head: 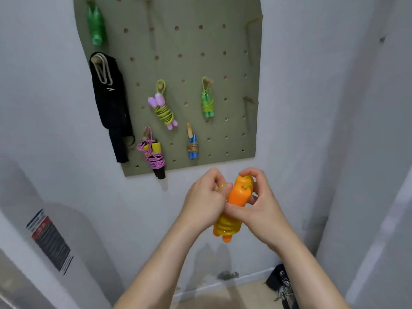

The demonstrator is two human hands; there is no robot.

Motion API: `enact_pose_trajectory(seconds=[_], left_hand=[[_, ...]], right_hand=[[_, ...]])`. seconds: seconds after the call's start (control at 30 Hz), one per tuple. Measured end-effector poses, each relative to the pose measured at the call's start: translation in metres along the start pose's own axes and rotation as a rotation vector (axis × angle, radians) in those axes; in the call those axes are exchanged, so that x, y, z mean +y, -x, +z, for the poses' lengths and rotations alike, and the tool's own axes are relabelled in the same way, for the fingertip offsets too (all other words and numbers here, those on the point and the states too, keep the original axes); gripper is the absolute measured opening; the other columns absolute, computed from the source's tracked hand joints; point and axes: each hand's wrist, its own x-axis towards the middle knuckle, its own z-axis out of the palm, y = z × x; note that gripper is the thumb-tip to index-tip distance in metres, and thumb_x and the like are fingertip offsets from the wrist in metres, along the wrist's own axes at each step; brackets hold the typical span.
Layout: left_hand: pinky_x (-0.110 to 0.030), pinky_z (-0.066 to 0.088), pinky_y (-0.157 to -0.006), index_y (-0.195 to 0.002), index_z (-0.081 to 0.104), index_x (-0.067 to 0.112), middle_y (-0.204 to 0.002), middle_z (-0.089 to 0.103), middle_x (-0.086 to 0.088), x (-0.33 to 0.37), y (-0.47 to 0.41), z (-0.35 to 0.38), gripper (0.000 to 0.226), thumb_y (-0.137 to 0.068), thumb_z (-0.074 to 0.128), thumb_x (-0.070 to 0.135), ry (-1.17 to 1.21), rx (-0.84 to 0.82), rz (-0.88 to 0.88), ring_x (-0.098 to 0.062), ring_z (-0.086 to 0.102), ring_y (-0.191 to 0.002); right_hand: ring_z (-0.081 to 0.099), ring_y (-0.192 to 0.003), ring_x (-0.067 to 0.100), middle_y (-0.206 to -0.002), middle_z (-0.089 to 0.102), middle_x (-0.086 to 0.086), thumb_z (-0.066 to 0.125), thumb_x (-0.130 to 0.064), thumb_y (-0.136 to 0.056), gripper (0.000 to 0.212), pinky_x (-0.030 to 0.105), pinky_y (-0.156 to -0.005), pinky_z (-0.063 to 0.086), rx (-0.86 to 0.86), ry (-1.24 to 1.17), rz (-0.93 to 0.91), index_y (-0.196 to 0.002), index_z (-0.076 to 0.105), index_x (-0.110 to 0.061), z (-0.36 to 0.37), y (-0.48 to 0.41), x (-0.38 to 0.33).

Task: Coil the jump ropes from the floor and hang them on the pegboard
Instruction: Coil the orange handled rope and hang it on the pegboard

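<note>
Left grip [204, 197], right grip [262, 205] clamp one orange rope [238, 195]; pegboard [189, 43] holds four ropes [163, 108].

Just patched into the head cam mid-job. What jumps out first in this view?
Front and centre, the left hand and right hand grip a coiled orange jump rope with yellow cord, held just below the pegboard. On the green board's lower half, four coiled ropes already hang from pegs. A black fabric item hangs at its left edge.
</note>
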Motion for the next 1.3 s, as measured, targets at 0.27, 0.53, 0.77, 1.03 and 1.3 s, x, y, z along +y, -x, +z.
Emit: enact_pose_trajectory(seconds=[0.27,0.53,0.77,1.03,1.3], left_hand=[[-0.026,0.037,-0.061,-0.081,0.056,0.019,-0.063,0.050,0.005,-0.046,-0.094,-0.030,0.014,-0.095,0.058,0.021,0.277,-0.501,0.014,-0.009,0.043,-0.061],[-0.020,0.048,-0.068,-0.095,0.066,0.015,-0.080,0.071,0.005,-0.066,-0.164,-0.023,0.011,-0.094,0.057,0.009,0.583,-0.373,-0.025,-0.006,0.061,-0.077],[-0.024,0.055,-0.070,-0.094,0.071,0.014,-0.080,0.074,-0.006,-0.060,-0.221,0.018,0.012,-0.087,0.066,0.006,0.613,-0.112,-0.004,-0.013,0.068,-0.072],[-0.023,0.054,-0.059,-0.077,0.071,0.013,-0.062,0.068,-0.003,-0.002,-0.301,0.076,0.010,-0.079,0.076,0.005,0.508,0.031,0.114,-0.011,0.062,-0.056],[-0.025,0.055,-0.060,-0.071,0.072,0.026,-0.063,0.070,0.003,0.019,-0.356,0.120,0.015,-0.078,0.078,0.013,0.310,0.186,0.197,-0.009,0.063,-0.056]], right_hand=[[0.060,-0.078,0.021,-0.096,0.058,0.014,0.080,-0.012,-0.048,0.067,0.036,-0.066,0.051,-0.141,-0.086,0.049,-0.107,0.056,-0.035,-0.003,-0.098,0.022],[0.066,-0.100,0.034,-0.104,0.066,0.010,0.096,-0.034,-0.046,0.085,0.048,-0.078,0.055,-0.203,-0.482,0.132,-0.122,0.060,-0.023,-0.022,-0.172,0.040],[0.064,-0.104,0.029,-0.109,0.065,0.010,0.097,-0.036,-0.041,0.092,0.057,-0.084,0.053,-0.017,-0.550,0.081,-0.125,0.061,-0.022,-0.040,-0.220,0.059],[0.068,-0.094,0.029,-0.099,0.067,0.014,0.085,-0.023,-0.060,0.063,0.053,-0.081,0.054,0.073,-0.963,0.044,-0.118,0.062,-0.015,-0.092,-0.283,0.068],[0.061,-0.104,0.032,-0.113,0.056,0.016,0.074,-0.017,-0.066,0.052,0.057,-0.089,0.051,0.069,-1.011,0.095,-0.117,0.063,-0.015,-0.139,-0.339,0.074]])
